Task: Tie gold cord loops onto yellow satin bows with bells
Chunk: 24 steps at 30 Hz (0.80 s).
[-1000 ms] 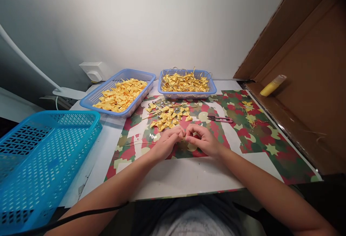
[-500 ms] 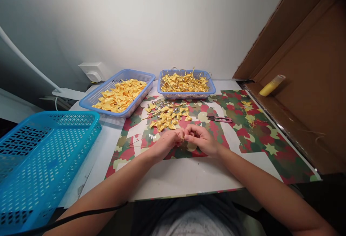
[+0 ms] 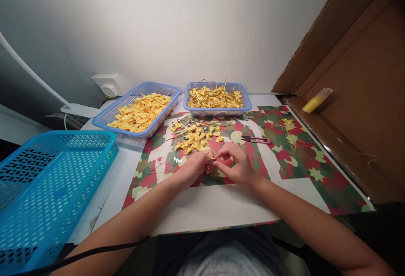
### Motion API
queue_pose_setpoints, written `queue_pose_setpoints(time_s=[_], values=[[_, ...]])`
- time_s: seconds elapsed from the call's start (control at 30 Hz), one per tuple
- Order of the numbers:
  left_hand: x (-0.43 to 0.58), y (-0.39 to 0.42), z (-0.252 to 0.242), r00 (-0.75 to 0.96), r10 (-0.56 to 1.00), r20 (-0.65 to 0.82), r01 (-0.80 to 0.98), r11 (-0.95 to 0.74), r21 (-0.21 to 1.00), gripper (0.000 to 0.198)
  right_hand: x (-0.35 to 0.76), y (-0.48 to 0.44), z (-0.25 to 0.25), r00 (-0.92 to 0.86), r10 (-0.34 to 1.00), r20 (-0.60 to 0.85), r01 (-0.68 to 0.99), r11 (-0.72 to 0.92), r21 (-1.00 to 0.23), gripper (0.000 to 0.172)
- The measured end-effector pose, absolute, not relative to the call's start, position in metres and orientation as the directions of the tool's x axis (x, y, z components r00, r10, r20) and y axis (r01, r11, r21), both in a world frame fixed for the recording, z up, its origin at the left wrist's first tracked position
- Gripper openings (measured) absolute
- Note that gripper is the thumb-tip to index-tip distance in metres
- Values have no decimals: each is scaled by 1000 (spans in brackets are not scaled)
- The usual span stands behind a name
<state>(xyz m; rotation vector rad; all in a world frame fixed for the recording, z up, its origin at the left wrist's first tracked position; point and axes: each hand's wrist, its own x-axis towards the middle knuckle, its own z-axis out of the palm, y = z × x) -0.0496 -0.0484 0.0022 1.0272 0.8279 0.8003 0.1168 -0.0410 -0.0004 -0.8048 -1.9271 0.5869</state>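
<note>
My left hand (image 3: pixel 196 167) is closed on a thin gold cord (image 3: pixel 160 173), whose two loose ends stick out to the left over the mat. The fingertips of my right hand (image 3: pixel 238 164) meet those of the left and pinch a small gold bit of the cord. Fingers hide most of what lies between the hands. Just beyond them is a loose pile of yellow ribbon bows (image 3: pixel 196 139), mixed with small silver bells (image 3: pixel 189 122) and lengths of gold cord. Thread snips (image 3: pixel 257 139) lie to the right of the pile.
Two blue baskets stand at the back: the left one (image 3: pixel 148 133) holds yellow bows, the right one (image 3: pixel 218 111) bows with gold cords. A turquoise basket (image 3: pixel 60 191) is at left. A cardboard box (image 3: pixel 354 98) with a yellow tube (image 3: pixel 317 100) borders the right.
My right hand's thumb and index finger have opened into a wider arch, their tips still at the left fingers. The small gold bit between the hands shows more clearly.
</note>
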Motion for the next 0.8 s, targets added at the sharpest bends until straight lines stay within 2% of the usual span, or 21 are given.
queue_pose_setpoints(time_s=[0.1, 0.33, 0.5, 0.7, 0.8], values=[[-50, -49, 2, 457, 869, -189, -162, 291, 943, 16, 117, -41, 0, -363, 699, 616, 291, 713, -638, 11], [-52, -53, 6, 396, 905, -157, -110, 216, 970, 21, 120, -38, 0, -416, 701, 579, 274, 704, -656, 17], [-54, -52, 9, 289, 956, -43, -70, 66, 995, 29, 123, -38, 1, -489, 732, 475, 259, 642, -722, 17], [-56, -49, 9, 205, 979, -19, -140, 49, 989, 27, 125, -37, 3, -579, 724, 375, 199, 571, -796, 18], [-56, -49, 8, 221, 975, -11, -141, 43, 989, 27, 128, -33, 4, -617, 747, 247, 175, 437, -882, 23]])
